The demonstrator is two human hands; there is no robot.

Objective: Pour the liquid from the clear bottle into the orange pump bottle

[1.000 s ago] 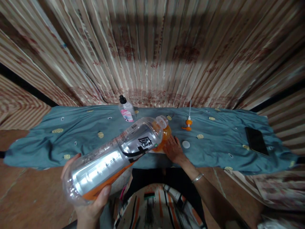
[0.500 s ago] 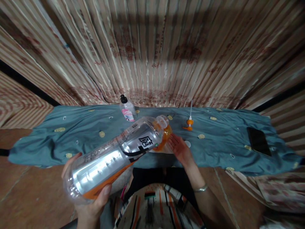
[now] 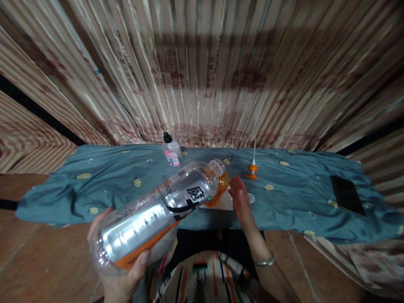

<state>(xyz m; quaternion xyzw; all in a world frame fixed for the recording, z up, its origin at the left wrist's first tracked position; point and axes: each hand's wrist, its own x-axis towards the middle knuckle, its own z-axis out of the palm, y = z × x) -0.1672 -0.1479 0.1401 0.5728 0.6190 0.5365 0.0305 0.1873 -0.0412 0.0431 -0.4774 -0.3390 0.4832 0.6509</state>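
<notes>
My left hand [image 3: 123, 269] is wrapped round the base of a large clear bottle [image 3: 151, 219] with a silver and orange label. The bottle is tilted, its open neck toward the upper right, over an orange container [image 3: 222, 183] that it partly hides. Beside that container, on the right, my right hand [image 3: 241, 202] has its fingers apart and holds nothing. Whether its fingertips touch the container is hard to tell. A white sheet [image 3: 225, 202] lies under the container. An orange pump head [image 3: 253, 168] with a clear tube lies farther back.
A small clear bottle [image 3: 172, 153] with a black cap and pink label stands at the back of the teal cloth [image 3: 120, 189]. A small whitish disc [image 3: 251, 198] lies near my right hand, and a dark phone [image 3: 347, 195] at the far right. Striped curtains hang behind.
My right hand has drawn slightly away from the orange container, and its fingers have turned upward. The tilted bottle stays over the container. The whole view has shifted a little.
</notes>
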